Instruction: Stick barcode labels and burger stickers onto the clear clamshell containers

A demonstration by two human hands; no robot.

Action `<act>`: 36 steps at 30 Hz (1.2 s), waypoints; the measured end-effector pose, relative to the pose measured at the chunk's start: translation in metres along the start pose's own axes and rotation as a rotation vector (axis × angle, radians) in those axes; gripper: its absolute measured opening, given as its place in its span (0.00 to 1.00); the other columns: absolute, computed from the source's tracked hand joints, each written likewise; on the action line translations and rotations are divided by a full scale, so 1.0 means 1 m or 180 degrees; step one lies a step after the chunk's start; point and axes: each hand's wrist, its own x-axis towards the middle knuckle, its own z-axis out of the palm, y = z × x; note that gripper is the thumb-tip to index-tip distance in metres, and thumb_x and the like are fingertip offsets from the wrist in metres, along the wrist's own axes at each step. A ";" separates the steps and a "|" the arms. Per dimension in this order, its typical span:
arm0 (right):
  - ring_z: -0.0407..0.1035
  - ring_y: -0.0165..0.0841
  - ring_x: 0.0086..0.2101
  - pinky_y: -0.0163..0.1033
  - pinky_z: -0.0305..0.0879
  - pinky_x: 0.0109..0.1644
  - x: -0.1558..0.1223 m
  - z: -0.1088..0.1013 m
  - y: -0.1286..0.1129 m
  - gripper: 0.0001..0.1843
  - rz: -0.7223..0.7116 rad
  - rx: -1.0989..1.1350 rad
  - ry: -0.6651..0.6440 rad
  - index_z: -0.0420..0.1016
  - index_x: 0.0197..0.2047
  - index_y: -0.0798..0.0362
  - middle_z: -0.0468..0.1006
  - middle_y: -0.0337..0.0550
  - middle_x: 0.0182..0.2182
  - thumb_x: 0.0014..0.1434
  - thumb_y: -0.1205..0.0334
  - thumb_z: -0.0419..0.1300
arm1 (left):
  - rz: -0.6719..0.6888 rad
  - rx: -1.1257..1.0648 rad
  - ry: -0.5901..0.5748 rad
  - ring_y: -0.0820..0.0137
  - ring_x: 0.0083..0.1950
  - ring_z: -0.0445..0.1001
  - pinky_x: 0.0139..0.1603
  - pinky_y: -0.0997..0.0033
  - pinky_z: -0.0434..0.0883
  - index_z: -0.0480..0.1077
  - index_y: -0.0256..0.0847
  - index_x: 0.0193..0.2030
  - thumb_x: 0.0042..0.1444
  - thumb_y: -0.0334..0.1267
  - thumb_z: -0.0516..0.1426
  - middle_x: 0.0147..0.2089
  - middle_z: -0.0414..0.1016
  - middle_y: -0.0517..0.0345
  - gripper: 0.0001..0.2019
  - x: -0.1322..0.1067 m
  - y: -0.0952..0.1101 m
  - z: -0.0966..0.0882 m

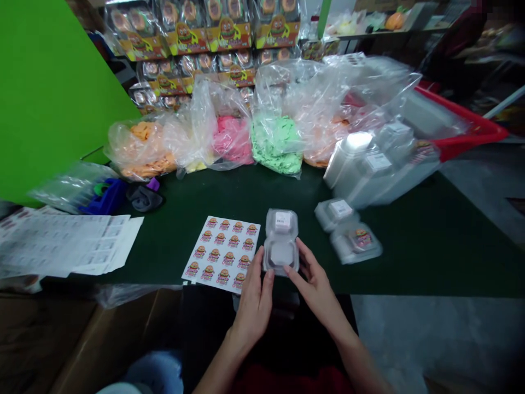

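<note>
Between my two hands lies an opened clear plastic clamshell box [282,253] with a white label on its far half. My left hand [256,301] grips its near left edge, thumb at the front. On the opposite side, my right hand [314,282] holds the near right edge with thumb and fingers. Just left of the box is a sheet of burger stickers [221,253], its lower right corner partly behind my left hand. A second opened clamshell [355,241] lies to the right, with a white label on one half and a burger sticker on the other.
Stacked clamshells [379,164] stand at the right, before a red crate [467,115]. Bags of orange, pink and green material [279,145] line the back. Label sheets [65,243] and a blue tape dispenser [106,197] are left. Packed burger boxes [229,33] rise behind.
</note>
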 end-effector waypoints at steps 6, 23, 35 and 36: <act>0.73 0.48 0.64 0.57 0.70 0.69 -0.034 -0.024 -0.016 0.33 -0.0102 -0.0317 0.0722 0.73 0.68 0.44 0.74 0.52 0.68 0.62 0.47 0.71 | 0.0314 0.0200 0.0199 0.60 0.78 0.64 0.79 0.48 0.64 0.59 0.49 0.78 0.78 0.40 0.47 0.78 0.65 0.49 0.25 -0.004 -0.021 -0.036; 0.82 0.38 0.35 0.38 0.74 0.38 -0.059 0.081 0.040 0.29 0.1791 0.1141 -0.0673 0.87 0.38 0.55 0.88 0.49 0.32 0.48 0.36 0.78 | 0.0814 0.1567 0.0569 0.56 0.81 0.59 0.80 0.39 0.59 0.65 0.48 0.75 0.74 0.32 0.50 0.78 0.65 0.49 0.25 -0.020 -0.080 -0.064; 0.80 0.39 0.35 0.37 0.73 0.36 -0.058 0.066 0.032 0.24 0.1508 0.0843 -0.0664 0.89 0.37 0.52 0.88 0.48 0.31 0.51 0.39 0.76 | 0.0935 0.1027 0.0239 0.64 0.48 0.81 0.51 0.63 0.79 0.77 0.43 0.49 0.73 0.32 0.56 0.46 0.82 0.52 0.07 -0.040 -0.033 -0.076; 0.80 0.38 0.35 0.37 0.73 0.36 -0.057 0.065 0.032 0.23 0.1442 0.0826 -0.0697 0.90 0.37 0.52 0.88 0.47 0.31 0.52 0.40 0.76 | 0.0980 0.1031 0.0175 0.65 0.47 0.81 0.50 0.64 0.79 0.77 0.42 0.48 0.73 0.32 0.56 0.45 0.82 0.53 0.07 -0.041 -0.031 -0.076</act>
